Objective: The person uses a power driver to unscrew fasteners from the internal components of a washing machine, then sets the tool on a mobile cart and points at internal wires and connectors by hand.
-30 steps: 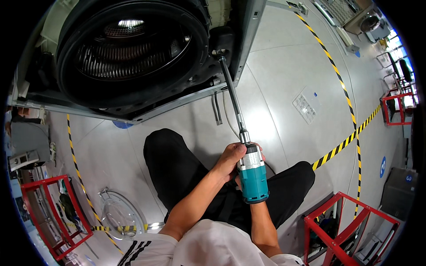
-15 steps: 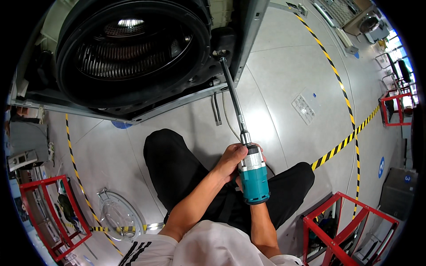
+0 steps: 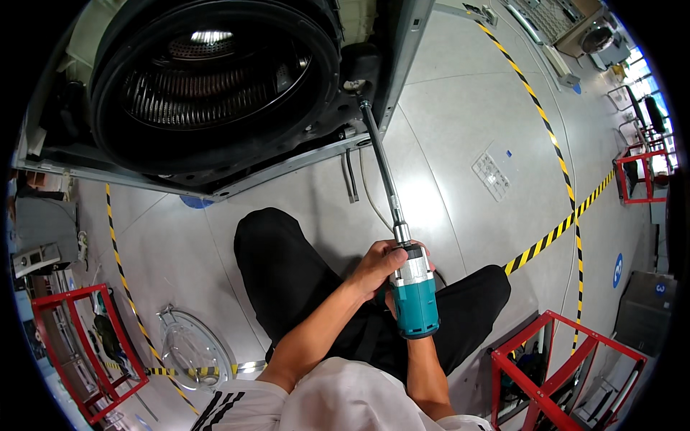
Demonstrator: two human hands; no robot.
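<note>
My left hand (image 3: 379, 267) wraps round the front housing of a teal and silver power driver (image 3: 417, 305). My right hand (image 3: 390, 303) is mostly hidden under the tool, apparently on its grip. A long socket extension (image 3: 382, 165) runs from the driver toward the washing machine, its tip (image 3: 365, 105) just below a recessed hole (image 3: 353, 85) in the dark front part, beside the black door gasket (image 3: 108, 108). The machine's metal front frame (image 3: 399, 72) borders this on the right, and the steel drum (image 3: 194, 97) shows inside the gasket.
A detached glass door (image 3: 188, 348) lies on the floor at lower left. Red metal frames (image 3: 546, 388) stand either side of my legs (image 3: 273, 258). Hoses (image 3: 351, 176) lie below the machine. Striped tape (image 3: 546, 244) crosses the grey floor; further equipment (image 3: 36, 230) stands at the edges.
The driver and my hands have shifted slightly down and right. The extension's tip, earlier at the recessed hole, now sits a little below it.
</note>
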